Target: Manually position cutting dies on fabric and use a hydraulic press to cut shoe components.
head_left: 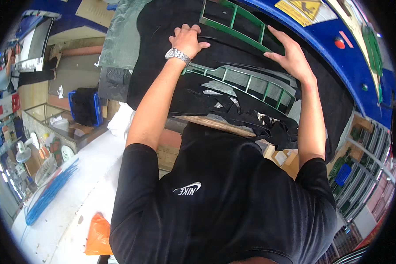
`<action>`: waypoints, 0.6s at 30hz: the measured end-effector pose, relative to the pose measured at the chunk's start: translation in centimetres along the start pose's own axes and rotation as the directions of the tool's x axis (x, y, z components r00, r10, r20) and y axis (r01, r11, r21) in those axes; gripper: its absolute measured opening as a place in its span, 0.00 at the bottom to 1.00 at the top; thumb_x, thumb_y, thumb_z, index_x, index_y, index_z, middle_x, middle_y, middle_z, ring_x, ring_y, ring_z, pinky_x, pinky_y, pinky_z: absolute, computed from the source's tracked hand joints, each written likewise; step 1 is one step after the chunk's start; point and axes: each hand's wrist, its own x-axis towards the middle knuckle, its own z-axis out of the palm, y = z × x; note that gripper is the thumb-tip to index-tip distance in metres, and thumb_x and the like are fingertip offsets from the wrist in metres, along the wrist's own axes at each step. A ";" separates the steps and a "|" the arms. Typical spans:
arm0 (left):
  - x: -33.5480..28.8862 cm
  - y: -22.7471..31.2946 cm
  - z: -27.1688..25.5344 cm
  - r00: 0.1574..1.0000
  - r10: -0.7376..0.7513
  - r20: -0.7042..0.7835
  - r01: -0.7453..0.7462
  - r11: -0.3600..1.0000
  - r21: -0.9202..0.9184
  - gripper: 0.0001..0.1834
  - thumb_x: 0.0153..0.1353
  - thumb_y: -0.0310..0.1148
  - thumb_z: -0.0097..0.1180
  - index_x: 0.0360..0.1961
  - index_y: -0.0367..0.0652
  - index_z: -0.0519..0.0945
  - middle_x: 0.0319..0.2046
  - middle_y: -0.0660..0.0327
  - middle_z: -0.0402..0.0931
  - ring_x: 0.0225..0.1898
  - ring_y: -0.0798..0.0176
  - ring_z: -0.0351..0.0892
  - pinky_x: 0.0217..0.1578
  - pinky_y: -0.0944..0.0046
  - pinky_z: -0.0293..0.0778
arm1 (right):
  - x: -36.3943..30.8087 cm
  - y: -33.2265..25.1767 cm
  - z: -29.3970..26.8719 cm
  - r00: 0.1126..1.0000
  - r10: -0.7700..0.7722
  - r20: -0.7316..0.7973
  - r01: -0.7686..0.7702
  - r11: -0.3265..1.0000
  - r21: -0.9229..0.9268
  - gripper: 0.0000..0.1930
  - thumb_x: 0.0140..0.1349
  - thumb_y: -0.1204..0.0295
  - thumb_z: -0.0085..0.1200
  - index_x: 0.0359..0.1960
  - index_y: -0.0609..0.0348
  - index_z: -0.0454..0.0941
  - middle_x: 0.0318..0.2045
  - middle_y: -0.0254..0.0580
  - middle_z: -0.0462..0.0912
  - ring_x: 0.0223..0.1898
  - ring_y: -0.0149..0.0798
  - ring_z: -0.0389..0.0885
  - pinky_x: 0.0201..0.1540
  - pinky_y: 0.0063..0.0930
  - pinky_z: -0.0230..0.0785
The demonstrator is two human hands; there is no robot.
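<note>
Black sheet material [156, 48] is spread in layers over the work surface in front of me. My left hand [187, 41] lies on it with fingers and thumb apart, holding nothing; a metal-banded watch [177, 55] is on that wrist. A green metal cutting die [240, 33], a long frame with crossbars, rests on the sheet at the far side. Around its right end my right hand [290, 57] is gripping, thumb on the near edge and fingers across the far side. A second green cutting die [246, 83], curved and ladder-like, lies nearer to me.
Scraps of black material [268, 125] hang along the near wooden edge [215, 124]. A blue machine beam [339, 57] arches behind and to the right. At left stand a white table [79, 189] with an orange bag [98, 235], and a person [33, 77] farther off.
</note>
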 end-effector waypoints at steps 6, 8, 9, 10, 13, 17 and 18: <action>0.0 0.5 0.9 0.999 0.031 0.031 -0.031 0.999 -0.008 0.16 0.52 0.49 0.71 0.37 0.54 0.85 0.49 0.66 0.74 0.56 0.51 0.68 0.47 0.39 0.68 | -2.7 6.2 0.5 0.986 0.168 0.010 -0.165 0.976 -0.145 0.39 0.55 0.71 0.68 0.70 0.55 0.65 0.67 0.50 0.70 0.70 0.49 0.66 0.72 0.39 0.58; -0.3 0.6 0.2 0.996 0.009 0.083 -0.005 0.999 -0.050 0.13 0.54 0.44 0.71 0.36 0.53 0.84 0.47 0.66 0.76 0.55 0.50 0.69 0.48 0.38 0.67 | -3.6 7.8 0.6 0.980 0.198 0.022 -0.192 0.969 -0.155 0.39 0.55 0.70 0.68 0.70 0.55 0.65 0.67 0.50 0.70 0.70 0.49 0.66 0.72 0.39 0.58; -0.4 -0.5 -0.2 0.995 0.084 0.048 -0.077 0.988 -0.135 0.10 0.56 0.38 0.69 0.36 0.49 0.83 0.43 0.63 0.80 0.51 0.51 0.76 0.49 0.44 0.71 | -3.7 8.4 0.7 0.975 0.220 0.039 -0.210 0.962 -0.172 0.39 0.55 0.69 0.68 0.70 0.54 0.66 0.67 0.50 0.70 0.70 0.49 0.65 0.72 0.39 0.58; -0.1 -0.7 -1.6 0.981 0.137 0.139 -0.085 0.941 -0.327 0.11 0.56 0.35 0.69 0.36 0.45 0.81 0.39 0.61 0.83 0.44 0.55 0.82 0.46 0.55 0.75 | -4.2 9.4 0.9 0.975 0.219 0.034 -0.210 0.963 -0.167 0.39 0.55 0.69 0.68 0.70 0.54 0.66 0.67 0.50 0.70 0.70 0.49 0.65 0.72 0.39 0.58; -2.5 2.1 -6.4 0.947 0.316 0.060 -0.235 0.807 -0.542 0.12 0.58 0.29 0.69 0.40 0.40 0.80 0.37 0.66 0.81 0.42 0.69 0.80 0.48 0.66 0.74 | -5.7 11.0 1.7 0.953 0.300 0.037 -0.293 0.947 -0.130 0.39 0.55 0.67 0.69 0.69 0.55 0.67 0.67 0.50 0.70 0.70 0.50 0.65 0.72 0.39 0.57; -7.2 7.4 -13.4 0.883 0.469 0.027 -0.382 0.750 -0.541 0.13 0.61 0.30 0.67 0.45 0.39 0.83 0.40 0.65 0.84 0.41 0.71 0.80 0.45 0.68 0.75 | -2.1 3.4 1.4 0.989 -0.110 -0.097 0.128 0.971 0.202 0.40 0.50 0.63 0.73 0.66 0.57 0.70 0.67 0.48 0.71 0.68 0.47 0.68 0.72 0.38 0.58; -7.9 8.1 -14.4 0.863 0.505 0.013 -0.418 0.728 -0.543 0.12 0.61 0.30 0.67 0.44 0.38 0.84 0.39 0.64 0.84 0.40 0.71 0.80 0.44 0.69 0.76 | -1.0 0.5 1.2 0.972 -0.227 -0.059 0.233 0.898 0.373 0.41 0.49 0.63 0.74 0.66 0.58 0.71 0.66 0.47 0.72 0.67 0.44 0.70 0.71 0.37 0.60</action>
